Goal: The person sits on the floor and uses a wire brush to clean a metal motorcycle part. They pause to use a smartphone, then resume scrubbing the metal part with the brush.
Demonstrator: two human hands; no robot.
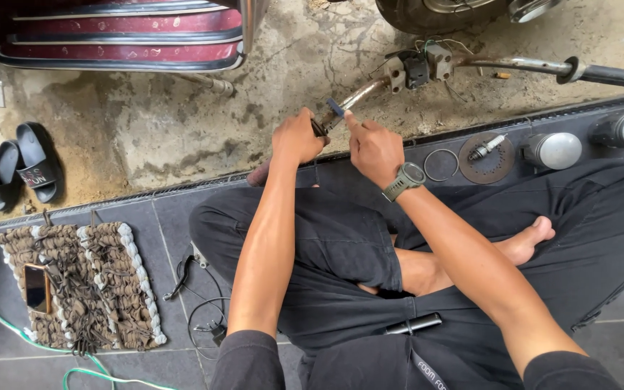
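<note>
I sit cross-legged on dark floor tiles in black clothes. My left hand (297,136) is closed around the near end of a rusty metal handlebar (359,96) that lies across the concrete, with its switch block (419,66) and black grip (615,76) farther right. My right hand (374,149), with a grey watch on the wrist, pinches a small blue-tipped tool (335,107) against the bar just beside the left hand. What the tool's tip touches is hidden by my fingers.
A spark plug (487,147) lies on a round metal disc (485,159) beside a wire ring (440,165) and two lamp housings (554,150). A black pen-like tool (413,324) rests on my lap. A woven mat (84,285) with a phone, cables, sandals (23,167) and a vehicle body (117,32) are left.
</note>
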